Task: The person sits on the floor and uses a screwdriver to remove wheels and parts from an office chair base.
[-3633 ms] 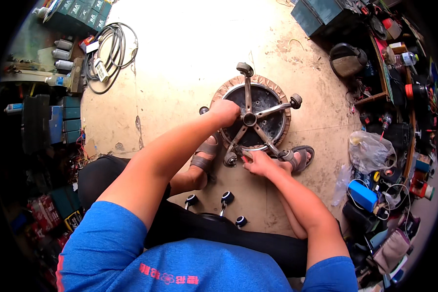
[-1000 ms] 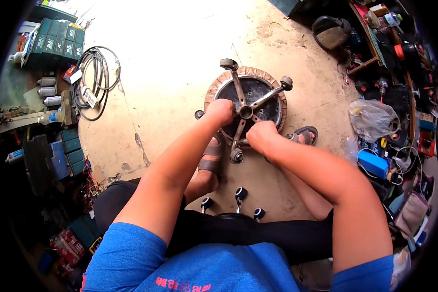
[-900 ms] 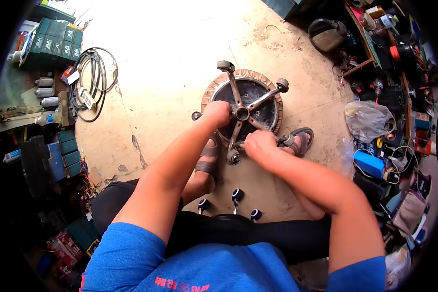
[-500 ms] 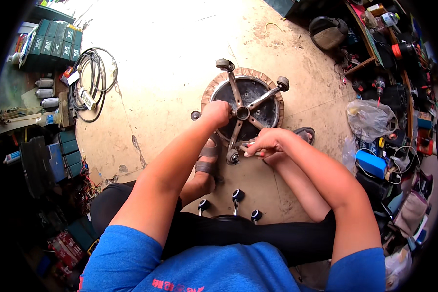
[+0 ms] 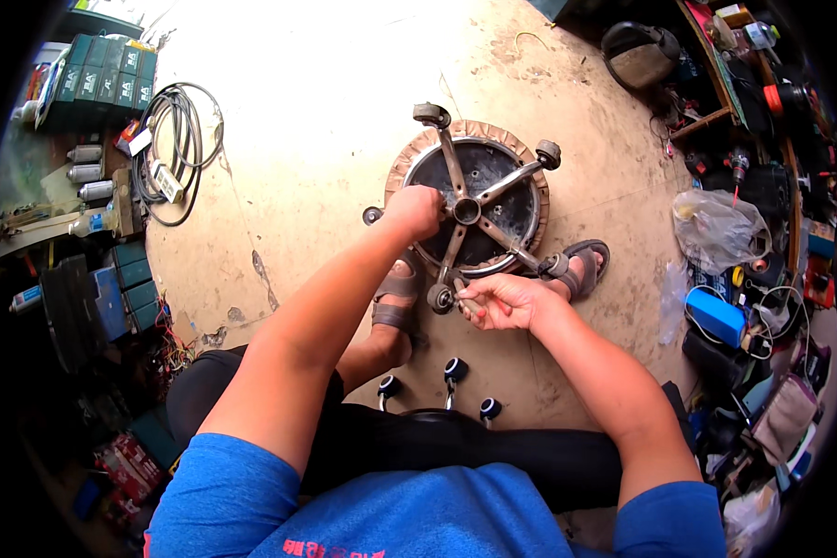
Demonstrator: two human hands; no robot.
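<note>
An upside-down round stool with a brown gathered cover lies on the floor between my feet. Its metal five-legged base faces up, with worn casters at the leg ends. My left hand is closed round the left leg, which it mostly hides. By the near caster, my right hand is half turned up, fingers curled and thumb pressed in. A thin greyish piece shows at its fingertips, too small to name. Another caster sits just beyond my right wrist.
Newer black-and-white casters on shiny legs stand near my knees. A coiled cable with a power strip lies left, beside stacked green boxes. Plastic bags, a blue box and tools crowd the right side.
My right hand has rolled over, palm more upward, and drawn slightly nearer, uncovering the near-right leg and its caster. My left hand keeps its hold.
</note>
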